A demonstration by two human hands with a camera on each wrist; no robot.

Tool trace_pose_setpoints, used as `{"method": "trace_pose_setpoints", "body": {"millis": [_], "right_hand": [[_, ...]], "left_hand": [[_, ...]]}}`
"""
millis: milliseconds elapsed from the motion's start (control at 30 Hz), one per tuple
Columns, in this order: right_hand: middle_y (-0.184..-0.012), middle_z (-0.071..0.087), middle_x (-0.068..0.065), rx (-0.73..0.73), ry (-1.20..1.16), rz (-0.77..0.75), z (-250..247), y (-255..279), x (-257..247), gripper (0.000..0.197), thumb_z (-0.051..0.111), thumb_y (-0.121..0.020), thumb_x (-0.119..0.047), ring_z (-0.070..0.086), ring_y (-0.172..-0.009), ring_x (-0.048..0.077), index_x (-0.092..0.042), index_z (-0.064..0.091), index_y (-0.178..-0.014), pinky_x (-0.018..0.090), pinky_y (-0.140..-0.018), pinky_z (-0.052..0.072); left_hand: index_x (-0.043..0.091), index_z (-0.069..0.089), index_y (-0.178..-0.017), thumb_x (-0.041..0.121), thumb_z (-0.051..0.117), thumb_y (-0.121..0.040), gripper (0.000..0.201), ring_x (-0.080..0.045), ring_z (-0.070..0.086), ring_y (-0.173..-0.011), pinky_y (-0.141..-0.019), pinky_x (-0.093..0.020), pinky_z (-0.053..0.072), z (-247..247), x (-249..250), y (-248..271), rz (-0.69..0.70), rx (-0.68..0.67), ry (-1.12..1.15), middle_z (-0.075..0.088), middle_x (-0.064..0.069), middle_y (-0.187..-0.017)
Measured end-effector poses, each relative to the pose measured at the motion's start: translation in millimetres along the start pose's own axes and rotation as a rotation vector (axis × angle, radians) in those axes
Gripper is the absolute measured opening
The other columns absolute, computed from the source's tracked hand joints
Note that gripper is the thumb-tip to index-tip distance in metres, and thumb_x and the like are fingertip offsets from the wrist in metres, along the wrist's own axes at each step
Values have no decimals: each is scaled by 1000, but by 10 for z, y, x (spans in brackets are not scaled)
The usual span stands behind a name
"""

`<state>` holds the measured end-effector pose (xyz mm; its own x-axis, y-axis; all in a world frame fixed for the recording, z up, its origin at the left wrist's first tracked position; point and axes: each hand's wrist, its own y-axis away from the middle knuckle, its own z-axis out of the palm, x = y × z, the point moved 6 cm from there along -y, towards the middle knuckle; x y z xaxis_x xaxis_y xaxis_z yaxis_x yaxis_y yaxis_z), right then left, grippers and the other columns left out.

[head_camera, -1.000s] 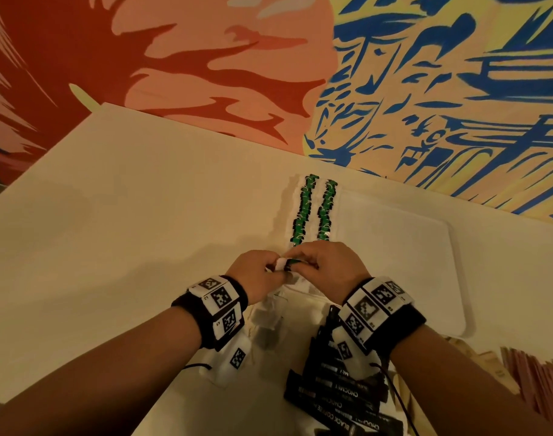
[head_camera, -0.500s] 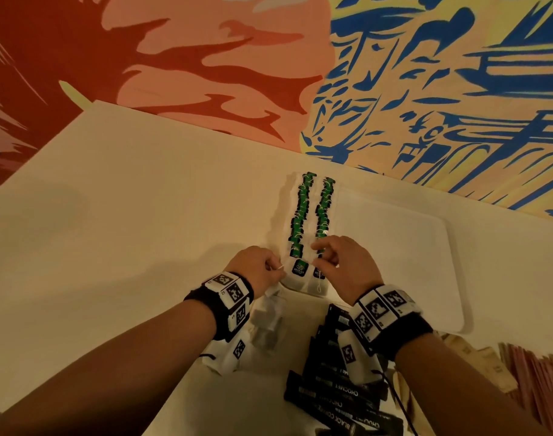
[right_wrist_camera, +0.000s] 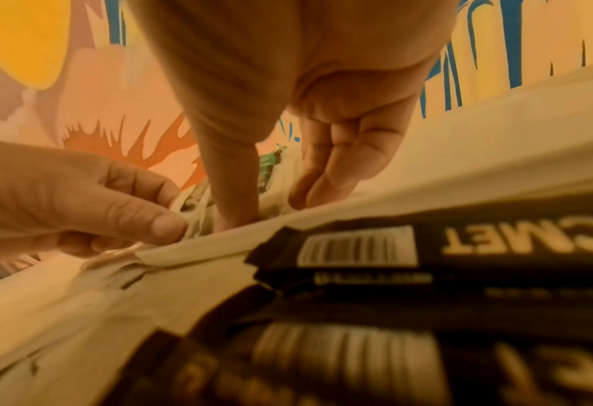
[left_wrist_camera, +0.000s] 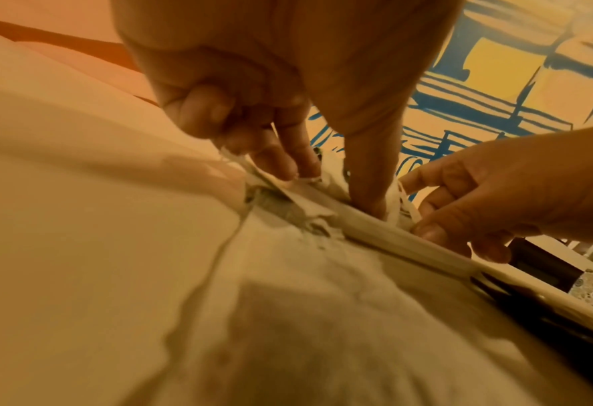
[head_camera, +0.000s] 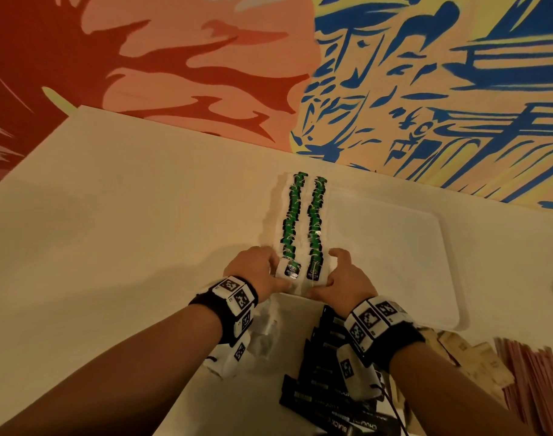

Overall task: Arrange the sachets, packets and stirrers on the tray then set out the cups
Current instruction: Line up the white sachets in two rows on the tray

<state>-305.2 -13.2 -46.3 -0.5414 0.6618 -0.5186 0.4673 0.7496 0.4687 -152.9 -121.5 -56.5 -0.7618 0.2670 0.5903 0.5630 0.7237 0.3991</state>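
Observation:
A white tray (head_camera: 394,262) holds two rows of green-labelled sachets (head_camera: 316,215) along its left side. My left hand (head_camera: 276,269) pinches the edge of the nearest sachet (head_camera: 289,272) of the left row between thumb and fingers; the left wrist view shows that hand (left_wrist_camera: 326,189) at the tray's near rim (left_wrist_camera: 392,239). My right hand (head_camera: 327,275) stands at the near end of the right row. In the right wrist view, this hand (right_wrist_camera: 270,208) has its thumb and straight fingers pressing down on either side of the sachets there. No cups or stirrers are in view.
A pile of black packets (head_camera: 331,372) lies just below my right wrist. A crumpled clear bag (head_camera: 265,338) sits under my left wrist. Brown sachets (head_camera: 476,357) and pink ones (head_camera: 536,372) lie at the lower right. A painted wall backs the table.
A second ago both hands held one sachet together at the tray's near edge. It now lies at the near end of the left row, and the hands have parted to flank the rows.

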Motion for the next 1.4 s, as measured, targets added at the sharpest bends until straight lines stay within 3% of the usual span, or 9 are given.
{"method": "trace_pose_setpoints", "body": {"millis": [133, 267, 433, 533, 833, 1000, 1133, 1267, 1400], "right_hand": [[-100, 66, -1, -5, 19, -9, 5, -41, 40, 95, 77, -72, -41, 61, -93, 16, -21, 20, -146, 26, -76, 42], [-96, 61, -5, -3, 29, -27, -17, -42, 32, 81, 75, -74, -44, 58, -91, 14, -22, 33, -141, 24, -77, 40], [-89, 57, -9, 0, 10, -45, -47, -75, -21, 75, 77, -73, -43, 55, -87, 12, -22, 41, -135, 25, -77, 41], [-81, 55, -13, 2, 4, -47, -76, -108, -38, 68, 77, -72, -44, 57, -85, 13, -23, 46, -130, 26, -72, 41], [-91, 60, -8, 2, -28, -34, -65, -201, -43, 64, 77, -70, -46, 58, -86, 14, -23, 50, -123, 22, -64, 39], [-82, 65, -4, 64, -58, -17, -181, -47, -7, 96, 78, -67, -52, 61, -81, 13, -25, 27, -143, 27, -71, 44], [-71, 60, -3, 188, -52, -164, -270, 206, -147, 50, 68, -84, -34, 58, -68, 10, -25, 43, -127, 27, -68, 48], [-88, 60, -7, -60, 133, -299, 76, 359, -364, 23, 65, -85, -30, 56, -78, 9, -31, 59, -107, 26, -74, 46], [-94, 51, -13, -277, 373, -309, 453, 483, -468, 43, 66, -80, -43, 50, -88, 7, -34, 53, -121, 26, -78, 42]], "left_hand": [[25, 61, -96, 51, 71, -75, 35, -15, 54, -84, -72, -28, 43, 1, -15, -38, -2, -12, -47, 53, 6, -90], [28, 49, -82, 48, 77, -69, 37, -13, 56, -73, -66, -29, 47, -22, -98, -44, -42, 14, 81, 59, 5, -85], [30, 28, -122, 47, 86, -57, 89, -15, 61, -80, -77, -36, 53, -21, -46, -32, -42, -51, 56, 58, 7, -89], [29, 22, -134, 45, 85, -59, 99, -20, 62, -86, -81, -37, 52, -29, -32, -116, -42, -72, 27, 60, 4, -94], [29, 21, -138, 44, 84, -62, 101, -22, 60, -99, -91, -41, 49, -25, -15, -249, -41, -79, 55, 59, 0, -117], [29, 28, -132, 53, 78, -66, 86, -16, 59, -80, -67, -30, 46, -159, -74, -128, -28, -60, 78, 61, 2, -92], [30, 48, -117, 42, 70, -80, 45, -11, 54, -83, -70, -26, 39, -413, -234, 150, 1, -17, -27, 54, 5, -98], [32, 49, -112, 55, 74, -69, 55, -12, 50, -94, -82, -29, 45, -408, -408, 542, -17, -137, -249, 46, 10, -105], [30, 39, -115, 69, 75, -54, 81, -13, 48, -94, -78, -30, 45, -245, -523, 908, -79, -207, -409, 42, 11, -109]]}}
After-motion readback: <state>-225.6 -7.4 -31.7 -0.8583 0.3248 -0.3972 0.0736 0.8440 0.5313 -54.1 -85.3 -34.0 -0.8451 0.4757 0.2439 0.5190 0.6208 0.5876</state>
